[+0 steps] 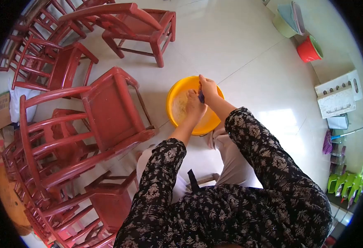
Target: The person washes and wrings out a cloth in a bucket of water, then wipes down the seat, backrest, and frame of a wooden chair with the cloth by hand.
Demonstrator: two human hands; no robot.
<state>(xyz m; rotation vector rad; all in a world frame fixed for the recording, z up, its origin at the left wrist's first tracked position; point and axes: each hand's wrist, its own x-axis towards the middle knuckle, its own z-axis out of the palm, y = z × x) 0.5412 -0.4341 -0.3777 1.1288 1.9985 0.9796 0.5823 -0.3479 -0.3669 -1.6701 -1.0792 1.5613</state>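
Dark flowered clothing (239,215) fills the bottom of my feed, nearest the lens, its sleeves (152,194) reaching forward; beyond them is a small dark bundle (201,97), bluish-purple, held over the yellow basin (171,97); from this distance I can't fairly say what it is, since most of it is covered. Both hands hold it: the left hand (194,106) is curled narrow at its near side, and the right hand (208,88) is closed round it just beyond; the two sit close together. I judge the grip to be the weak point, for if either hand loosens, the bundle could drop into the basin; the basin itself stands on the pale tiled floor (231,37), right by the light trousers (239,161), so a leg swinging inward could jolt or tip it; tiles this glossy might let it slide, too. Further out, a red chair (111,107) stands to the left, near enough that a careless left elbow could knock it; a red bucket (309,49) and a white rack (338,101) are off to the right, well apart from the hands.
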